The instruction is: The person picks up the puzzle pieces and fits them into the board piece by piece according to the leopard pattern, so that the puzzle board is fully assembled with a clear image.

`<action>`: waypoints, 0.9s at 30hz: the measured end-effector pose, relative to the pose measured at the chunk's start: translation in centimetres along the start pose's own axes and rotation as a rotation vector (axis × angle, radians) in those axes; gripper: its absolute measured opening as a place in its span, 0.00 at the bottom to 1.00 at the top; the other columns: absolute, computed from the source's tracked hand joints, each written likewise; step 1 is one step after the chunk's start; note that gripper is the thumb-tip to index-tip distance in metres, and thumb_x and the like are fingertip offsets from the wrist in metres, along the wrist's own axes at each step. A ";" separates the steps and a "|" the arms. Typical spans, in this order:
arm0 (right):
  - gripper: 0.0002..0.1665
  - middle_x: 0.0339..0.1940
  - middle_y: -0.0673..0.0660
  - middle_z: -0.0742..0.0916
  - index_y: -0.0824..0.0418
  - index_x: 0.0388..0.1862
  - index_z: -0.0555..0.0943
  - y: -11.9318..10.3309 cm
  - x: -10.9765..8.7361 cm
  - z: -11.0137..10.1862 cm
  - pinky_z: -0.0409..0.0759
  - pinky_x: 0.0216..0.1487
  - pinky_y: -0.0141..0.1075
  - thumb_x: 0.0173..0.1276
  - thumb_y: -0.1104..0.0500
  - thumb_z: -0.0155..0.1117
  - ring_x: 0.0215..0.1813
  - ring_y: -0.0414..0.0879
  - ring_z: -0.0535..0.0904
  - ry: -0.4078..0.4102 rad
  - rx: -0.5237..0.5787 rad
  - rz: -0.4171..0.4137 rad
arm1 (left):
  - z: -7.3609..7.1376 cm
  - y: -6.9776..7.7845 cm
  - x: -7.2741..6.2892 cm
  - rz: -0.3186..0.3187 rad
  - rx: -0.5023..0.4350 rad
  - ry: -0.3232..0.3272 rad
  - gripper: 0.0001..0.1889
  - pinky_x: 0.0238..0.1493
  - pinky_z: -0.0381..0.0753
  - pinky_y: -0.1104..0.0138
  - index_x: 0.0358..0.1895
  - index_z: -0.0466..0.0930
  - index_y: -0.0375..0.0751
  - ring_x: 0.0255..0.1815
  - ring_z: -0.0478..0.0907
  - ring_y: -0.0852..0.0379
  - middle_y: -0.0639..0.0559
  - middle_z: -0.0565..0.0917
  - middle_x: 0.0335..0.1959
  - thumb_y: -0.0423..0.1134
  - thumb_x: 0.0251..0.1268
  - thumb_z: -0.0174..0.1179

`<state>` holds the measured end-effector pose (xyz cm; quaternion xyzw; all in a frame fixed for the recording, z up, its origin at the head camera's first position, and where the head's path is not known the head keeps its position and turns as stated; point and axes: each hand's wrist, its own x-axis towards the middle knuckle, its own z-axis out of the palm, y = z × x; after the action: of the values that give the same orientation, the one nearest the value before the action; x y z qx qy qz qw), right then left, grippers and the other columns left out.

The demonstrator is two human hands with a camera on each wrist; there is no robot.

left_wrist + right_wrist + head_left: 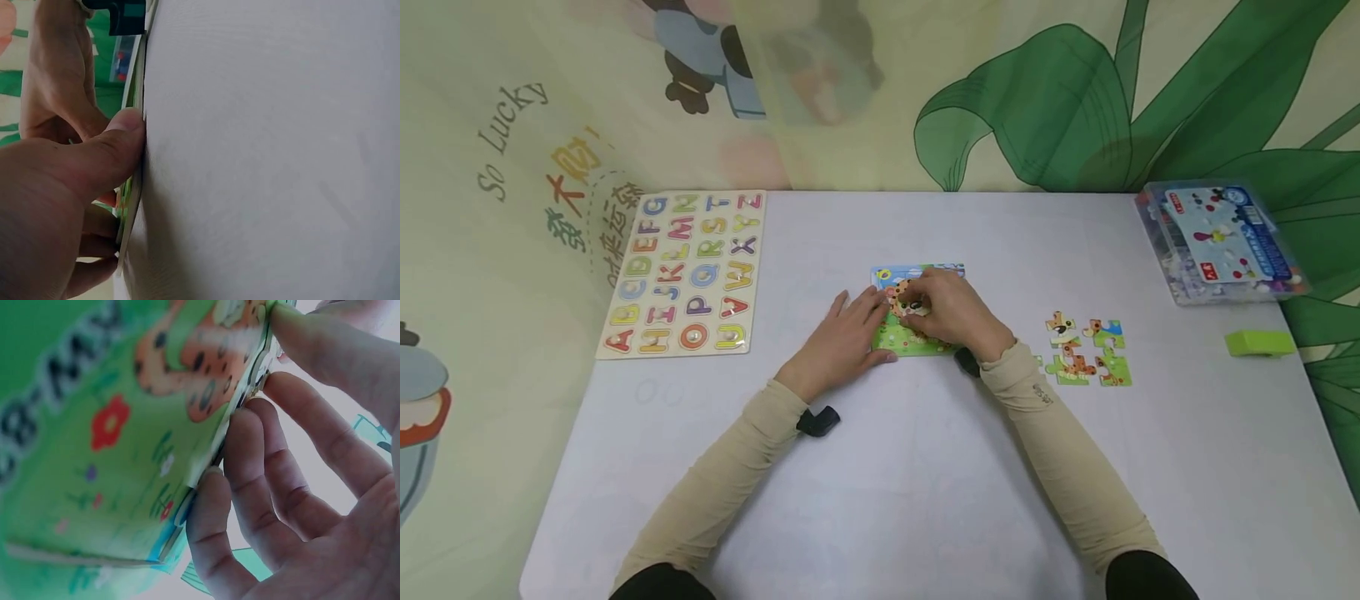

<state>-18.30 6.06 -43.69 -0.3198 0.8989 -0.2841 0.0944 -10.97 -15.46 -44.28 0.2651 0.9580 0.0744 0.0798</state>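
Observation:
A small jigsaw board [895,340] with a cartoon animal on a green and blue ground lies on the table between both hands. The left hand [846,343] rests at its left side, fingers stretched over that edge; its thumb [119,140] touches the near edge. Over the board's middle, the right hand [951,308] has its thumb and bent fingers [247,444] against the picture. It seems to pinch a puzzle piece [264,356] there, mostly hidden by the hand. Several loose puzzle pieces [1077,367] lie right of the right forearm.
An alphabet board [685,275] lies at the back left. At the back right stands a clear plastic box [1221,242] with a printed label, and a lime-green block [1260,342] lies in front of it. A printed cloth [1030,108] hangs behind the table [925,483].

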 end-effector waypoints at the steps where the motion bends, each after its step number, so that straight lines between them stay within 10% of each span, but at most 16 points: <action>1: 0.16 0.43 0.57 0.92 0.62 0.48 0.91 0.0 0.0 0.0 0.83 0.50 0.47 0.65 0.56 0.81 0.46 0.51 0.85 0.002 -0.002 -0.002 | 0.0 0.1 0.0 -0.001 0.020 0.001 0.45 0.85 0.55 0.41 0.81 0.62 0.31 0.87 0.56 0.42 0.39 0.64 0.84 0.62 0.77 0.59; 27: 0.18 0.44 0.56 0.94 0.62 0.49 0.92 0.3 0.4 -0.2 0.84 0.54 0.47 0.63 0.56 0.83 0.49 0.51 0.86 -0.030 0.046 0.026 | 0.2 0.4 -0.5 0.055 -0.040 0.125 0.41 0.78 0.71 0.52 0.78 0.66 0.29 0.75 0.72 0.39 0.35 0.68 0.76 0.56 0.76 0.64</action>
<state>-18.87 6.07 -43.64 -0.3102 0.8947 -0.2987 0.1190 -10.36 -15.35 -44.34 0.2844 0.9518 0.1122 0.0233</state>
